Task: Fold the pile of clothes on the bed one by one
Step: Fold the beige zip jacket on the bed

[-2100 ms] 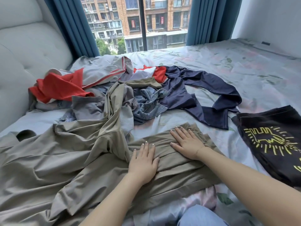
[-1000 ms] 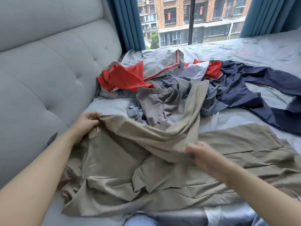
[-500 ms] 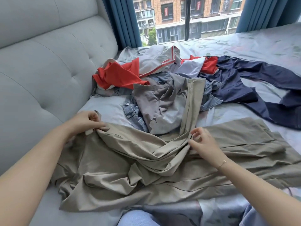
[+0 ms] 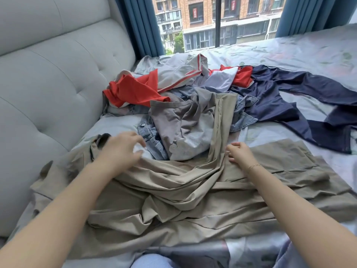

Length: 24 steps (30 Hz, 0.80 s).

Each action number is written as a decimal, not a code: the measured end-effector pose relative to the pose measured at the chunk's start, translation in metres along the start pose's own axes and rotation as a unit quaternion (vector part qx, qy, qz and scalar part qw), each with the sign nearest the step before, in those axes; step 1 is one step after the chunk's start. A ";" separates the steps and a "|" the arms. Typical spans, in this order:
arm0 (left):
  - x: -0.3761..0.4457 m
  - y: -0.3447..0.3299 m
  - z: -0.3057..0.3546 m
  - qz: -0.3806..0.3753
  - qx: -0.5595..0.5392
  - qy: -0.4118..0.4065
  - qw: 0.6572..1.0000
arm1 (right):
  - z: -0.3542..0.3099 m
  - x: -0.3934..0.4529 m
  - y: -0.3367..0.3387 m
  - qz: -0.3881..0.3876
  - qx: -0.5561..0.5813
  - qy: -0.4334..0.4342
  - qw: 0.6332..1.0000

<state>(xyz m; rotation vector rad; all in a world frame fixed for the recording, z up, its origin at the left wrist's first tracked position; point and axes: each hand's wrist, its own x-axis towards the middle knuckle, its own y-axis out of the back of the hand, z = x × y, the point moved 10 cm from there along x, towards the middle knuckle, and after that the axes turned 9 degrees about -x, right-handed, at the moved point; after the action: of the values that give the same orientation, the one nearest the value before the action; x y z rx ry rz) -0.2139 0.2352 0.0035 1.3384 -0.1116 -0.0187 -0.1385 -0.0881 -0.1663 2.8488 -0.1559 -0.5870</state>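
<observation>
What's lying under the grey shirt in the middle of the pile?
Denim garment pokes out under the grey shirt at its left edge, more denim at its right. How far either runs beneath is hidden.

Home bedroom: bed (image 4: pixel 301 47), padded headboard (image 4: pixel 48 78).

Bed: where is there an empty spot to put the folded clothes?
The widest bare sheet lies beyond the navy garment, running toward the window. A smaller patch sits between the headboard and the denim piece. The middle is crowded with the pile, and the khaki garment covers the near side.
</observation>
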 end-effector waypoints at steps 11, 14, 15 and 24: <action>-0.036 -0.098 0.049 -0.163 -0.236 -0.021 0.958 | -0.010 0.033 -0.028 -0.070 0.189 -0.042 0.979; -0.046 -0.071 0.044 -0.153 -0.346 0.006 0.926 | -0.026 0.026 -0.014 -0.102 0.342 -0.034 0.934; -0.049 -0.061 0.044 -0.142 -0.379 0.013 0.914 | -0.035 0.019 -0.006 -0.122 0.386 -0.034 0.914; -0.062 -0.043 0.039 -0.144 -0.461 0.085 0.871 | -0.045 -0.033 0.043 -0.241 0.652 -0.075 0.716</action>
<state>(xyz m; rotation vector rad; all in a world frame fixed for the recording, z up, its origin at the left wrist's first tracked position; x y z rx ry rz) -0.2766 0.1928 -0.0334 0.3785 0.2308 -0.1841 -0.1531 -0.1162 -0.1032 4.2714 0.3160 -1.1607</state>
